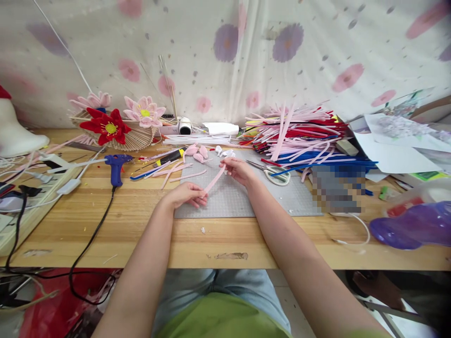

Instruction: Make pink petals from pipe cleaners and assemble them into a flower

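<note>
A pale pink pipe cleaner (216, 179) is stretched on a slant between my two hands, above the grey cutting mat (225, 206). My left hand (188, 193) pinches its lower end, near the mat's left side. At the upper end, the fingertips of my right hand (237, 170) are closed on it. Just beyond the hands lie several pink petal shapes (199, 152) and some small white pieces (225, 151). Scissors (278, 175) with pale handles rest on the mat to the right of my right hand. Loose pink pipe cleaner strips (172, 172) lie to the left.
A blue glue gun (115, 169) stands at left, its black cord running over the table edge. Behind it are fuzzy flowers (109, 127) on a fan. A big heap of pipe cleaners (296, 131) lies at back right. A purple bottle-like object (412, 225) sits far right.
</note>
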Available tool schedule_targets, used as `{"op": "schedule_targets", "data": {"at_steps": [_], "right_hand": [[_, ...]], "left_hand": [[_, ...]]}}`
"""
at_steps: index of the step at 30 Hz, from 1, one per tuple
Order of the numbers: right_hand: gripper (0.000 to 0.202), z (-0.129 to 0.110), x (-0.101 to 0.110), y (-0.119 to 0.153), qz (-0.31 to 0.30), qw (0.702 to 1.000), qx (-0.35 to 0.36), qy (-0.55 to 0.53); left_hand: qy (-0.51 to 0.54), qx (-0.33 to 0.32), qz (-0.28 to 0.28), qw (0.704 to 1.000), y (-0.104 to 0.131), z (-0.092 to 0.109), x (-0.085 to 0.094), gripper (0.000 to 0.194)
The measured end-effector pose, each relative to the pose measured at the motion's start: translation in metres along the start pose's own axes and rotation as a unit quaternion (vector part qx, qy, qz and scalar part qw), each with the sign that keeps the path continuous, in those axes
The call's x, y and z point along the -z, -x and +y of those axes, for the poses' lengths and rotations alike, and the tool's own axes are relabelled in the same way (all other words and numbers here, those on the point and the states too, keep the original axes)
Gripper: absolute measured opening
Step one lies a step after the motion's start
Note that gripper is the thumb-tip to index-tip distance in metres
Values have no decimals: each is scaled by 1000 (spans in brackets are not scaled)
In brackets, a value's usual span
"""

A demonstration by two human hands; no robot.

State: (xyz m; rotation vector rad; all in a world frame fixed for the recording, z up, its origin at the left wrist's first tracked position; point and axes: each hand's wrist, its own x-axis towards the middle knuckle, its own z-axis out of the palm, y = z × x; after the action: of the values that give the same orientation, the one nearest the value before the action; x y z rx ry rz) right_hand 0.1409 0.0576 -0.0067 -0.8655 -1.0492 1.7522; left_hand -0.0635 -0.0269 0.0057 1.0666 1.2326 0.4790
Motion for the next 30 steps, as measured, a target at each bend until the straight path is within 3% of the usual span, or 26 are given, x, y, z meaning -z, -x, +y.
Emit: {"op": "schedule_targets", "data": {"at_steps": [1,3,6,8,10,13,17,21,24,27,30], "right_hand": [[11,0,2,2,-7,998,-18,51],[13,3,5,5,1,991,-46,129],[14,10,2,5,27,979,-57,195],[17,13,-1,3,29,964,-48,258],[30,15,-2,0,40,937,-25,347],[44,16,4,-5,73,884,22,460],[35,18,18,-9,126,828,90,538],[26,19,22,-7,171,811,155,537],[27,16,10,2,199,791,224,534],[37,16,-9,11,154,733,321,579],[28,19,-21,12,82,683,327,648]], "left_hand": [[-22,1,46,999,1,-2,8,19],[-63,-43,192,978,-1,-5,23,22],[-176,-134,424,878,-8,-8,37,21],[-255,-139,487,824,-12,-9,38,20],[-312,-117,492,804,-15,-10,36,19],[-347,-111,472,803,-19,-13,35,19],[-373,-125,478,785,-25,-17,39,11],[-370,-187,528,741,-24,-15,40,9],[-344,-245,547,723,-21,-10,31,16],[-371,-278,472,750,-18,-5,11,15],[-401,-308,391,769,-17,-4,-9,14]]}}
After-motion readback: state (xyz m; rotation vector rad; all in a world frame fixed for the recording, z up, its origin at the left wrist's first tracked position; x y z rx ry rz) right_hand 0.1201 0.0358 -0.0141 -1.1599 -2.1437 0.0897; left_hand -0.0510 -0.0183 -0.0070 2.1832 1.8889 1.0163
